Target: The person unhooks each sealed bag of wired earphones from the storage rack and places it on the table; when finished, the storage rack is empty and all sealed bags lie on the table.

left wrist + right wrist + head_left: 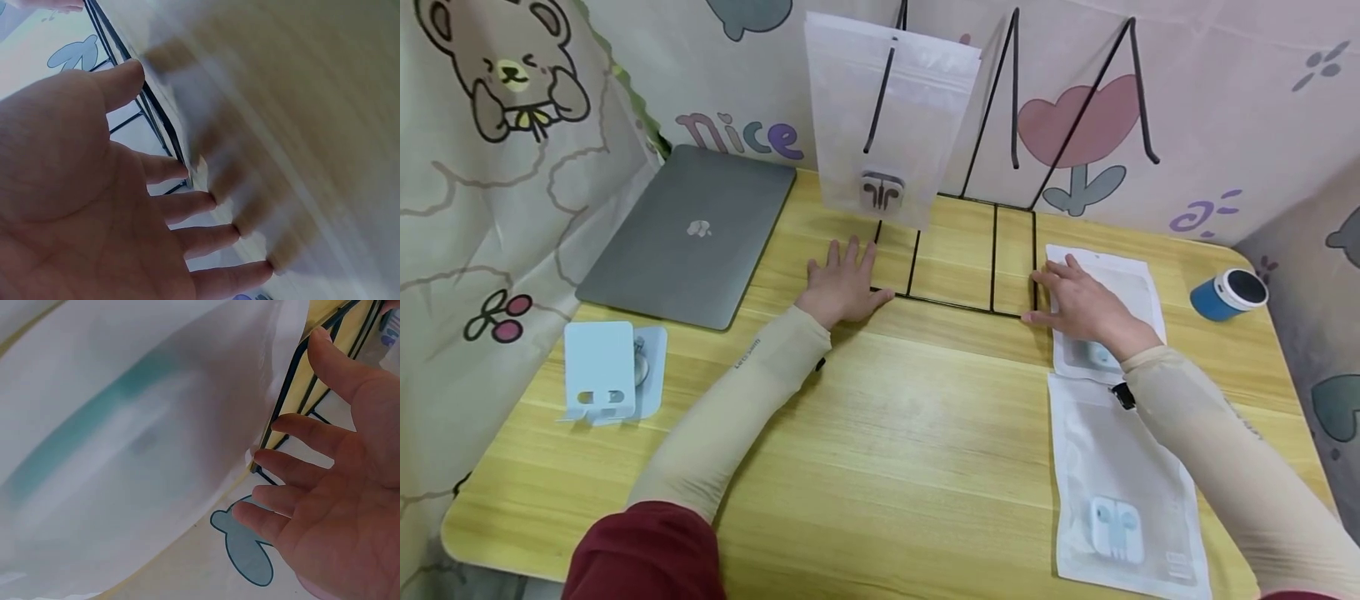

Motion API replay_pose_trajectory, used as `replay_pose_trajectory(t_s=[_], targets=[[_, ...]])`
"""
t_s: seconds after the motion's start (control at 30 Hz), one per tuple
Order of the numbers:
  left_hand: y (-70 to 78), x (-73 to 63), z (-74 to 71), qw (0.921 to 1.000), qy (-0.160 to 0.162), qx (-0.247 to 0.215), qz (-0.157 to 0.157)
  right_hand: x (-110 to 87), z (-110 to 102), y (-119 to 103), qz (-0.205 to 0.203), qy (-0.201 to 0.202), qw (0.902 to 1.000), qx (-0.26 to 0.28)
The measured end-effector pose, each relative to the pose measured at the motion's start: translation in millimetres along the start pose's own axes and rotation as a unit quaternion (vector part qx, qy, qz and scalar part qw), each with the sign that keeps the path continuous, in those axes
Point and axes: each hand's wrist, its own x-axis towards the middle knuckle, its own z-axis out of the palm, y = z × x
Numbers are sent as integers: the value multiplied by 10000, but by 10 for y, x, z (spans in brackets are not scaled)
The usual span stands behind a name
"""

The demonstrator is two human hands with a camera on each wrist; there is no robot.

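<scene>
A black wire display rack (994,258) stands at the back of the table, with several hooks rising from it. A white zip bag (925,125) holding earphones (882,193) hangs on its left hook. My left hand (842,287) rests at the base's left side, fingers spread, thumb by the front bar. At the right side bar, my right hand (1086,304) has its fingertips against or close to the wire. Beneath that hand lies a white bag (1120,267). In the right wrist view, the right fingers (294,469) look fairly straight beside the black wire.
Nearer the front right lies another white bag (1090,442) with white earphones (1116,531) inside. A grey laptop (692,233) lies closed at the back left, with a light blue folding stand (599,358) before it. A blue cylinder (1217,298) with a dark top stands far right.
</scene>
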Motion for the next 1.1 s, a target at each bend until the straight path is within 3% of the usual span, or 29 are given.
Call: replay_pose_trajectory(t_s=[0.17, 0.37, 0.47, 0.53, 0.63, 0.73, 0.97, 1.1], targets=[[-38, -18, -40, 9994, 101, -340, -25, -3, 3, 4, -44, 71, 10000, -55], [-152, -67, -243, 9934, 593, -362, -918, -11, 4, -1, -14, 14, 10000, -23], [-272, -51, -373, 9836, 1066, -876, -1159, -16, 1, -7, -19, 27, 10000, -22], [-349, -32, -439, 9714, 1488, -1444, -1156, -14, -1, -6, -38, 55, 10000, -33], [-411, 1, -498, 9439, 2094, -2363, -969, -8, -10, -3, -36, 66, 10000, -48], [-407, 12, -537, 9210, 2438, -2938, -773, -1, -19, -2, -8, 42, 10000, -59], [-370, 26, -546, 8860, 2955, -3538, -498, 6, -10, -22, -9, 81, 10000, -10], [-363, 31, -526, 8580, 3469, -3769, -387, -1, -8, -25, 15, 77, 10000, 18]])
